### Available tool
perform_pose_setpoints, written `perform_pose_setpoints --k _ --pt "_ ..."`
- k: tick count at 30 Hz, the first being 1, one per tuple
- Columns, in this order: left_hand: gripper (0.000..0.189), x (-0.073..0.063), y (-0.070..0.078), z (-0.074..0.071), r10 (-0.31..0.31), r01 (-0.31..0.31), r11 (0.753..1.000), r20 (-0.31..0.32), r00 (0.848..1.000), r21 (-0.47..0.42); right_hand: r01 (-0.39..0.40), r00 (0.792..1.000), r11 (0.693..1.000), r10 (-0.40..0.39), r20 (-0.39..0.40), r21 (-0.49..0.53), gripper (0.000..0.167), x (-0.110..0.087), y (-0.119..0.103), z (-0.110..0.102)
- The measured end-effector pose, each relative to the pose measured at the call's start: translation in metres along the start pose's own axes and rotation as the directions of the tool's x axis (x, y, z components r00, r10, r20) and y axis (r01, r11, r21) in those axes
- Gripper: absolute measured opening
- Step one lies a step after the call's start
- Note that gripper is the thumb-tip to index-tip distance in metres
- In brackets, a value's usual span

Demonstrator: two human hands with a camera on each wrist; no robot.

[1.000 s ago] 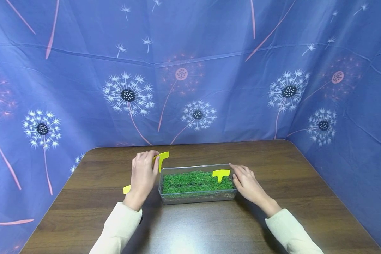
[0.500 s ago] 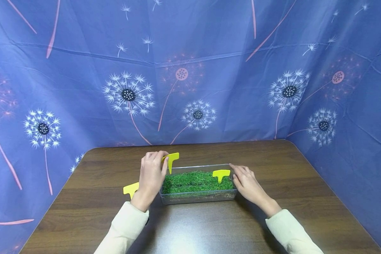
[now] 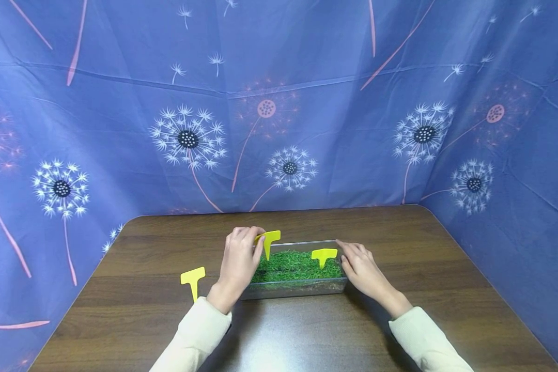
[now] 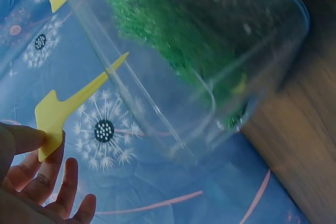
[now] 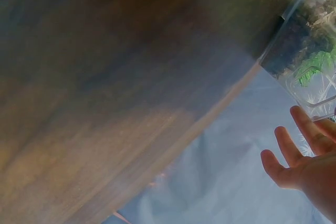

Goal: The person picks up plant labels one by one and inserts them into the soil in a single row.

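Observation:
A clear plastic box (image 3: 307,287) filled with green grass (image 3: 290,266) sits on the brown table (image 3: 307,330). My left hand (image 3: 242,258) pinches a yellow T-shaped plant label (image 3: 268,241) above the box's left half; the left wrist view shows the label (image 4: 58,114) between thumb and fingers over the box (image 4: 199,77). A second yellow label (image 3: 324,254) stands upright in the grass at the right end. My right hand (image 3: 360,266) rests with straight fingers against the box's right end, seen in the right wrist view as fingers (image 5: 294,150) beside the box (image 5: 310,61).
A third yellow label (image 3: 193,279) lies flat on the table left of the box. A blue dandelion-print cloth (image 3: 279,103) walls in the table at the back and both sides.
My left hand has carried its yellow label rightward, from beside the box's left end to over the grass. The label on the table is uncovered. The right hand has not moved.

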State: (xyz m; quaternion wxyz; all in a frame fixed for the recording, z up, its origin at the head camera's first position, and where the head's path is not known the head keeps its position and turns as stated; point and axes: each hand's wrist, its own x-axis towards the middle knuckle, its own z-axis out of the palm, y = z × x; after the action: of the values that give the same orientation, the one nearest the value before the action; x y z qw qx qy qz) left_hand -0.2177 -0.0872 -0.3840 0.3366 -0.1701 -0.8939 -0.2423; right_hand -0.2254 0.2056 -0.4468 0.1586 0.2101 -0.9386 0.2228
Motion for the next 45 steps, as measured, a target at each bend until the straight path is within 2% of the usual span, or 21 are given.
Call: perform_pose_setpoints --k 8,16,25,38,45 --pt "0.004 -0.002 0.01 0.01 0.04 -0.041 0.999 -0.028 0.999 -0.036 0.01 1.0 1.0 -0.01 -0.023 -0.005 0.041 0.0 0.0 0.002" --pt "0.004 -0.005 0.018 0.019 0.064 -0.064 0.996 -0.013 0.998 -0.066 -0.013 1.0 1.0 0.013 0.009 0.0 0.042 0.0 0.0 0.001" --pt "0.004 -0.008 0.023 0.027 0.084 -0.085 0.992 -0.014 0.996 -0.094 -0.019 1.0 1.0 0.019 0.011 0.01 0.041 0.0 0.0 0.0" --pt "0.006 -0.014 0.021 0.035 0.072 -0.069 0.994 0.037 0.997 -0.082 -0.015 1.0 1.0 0.015 0.011 -0.001 0.042 0.0 0.0 0.001" --pt "0.006 -0.017 0.019 0.04 0.081 -0.078 0.994 0.037 0.996 -0.078 -0.02 1.0 1.0 0.02 0.021 0.002 0.043 0.0 0.0 0.0"
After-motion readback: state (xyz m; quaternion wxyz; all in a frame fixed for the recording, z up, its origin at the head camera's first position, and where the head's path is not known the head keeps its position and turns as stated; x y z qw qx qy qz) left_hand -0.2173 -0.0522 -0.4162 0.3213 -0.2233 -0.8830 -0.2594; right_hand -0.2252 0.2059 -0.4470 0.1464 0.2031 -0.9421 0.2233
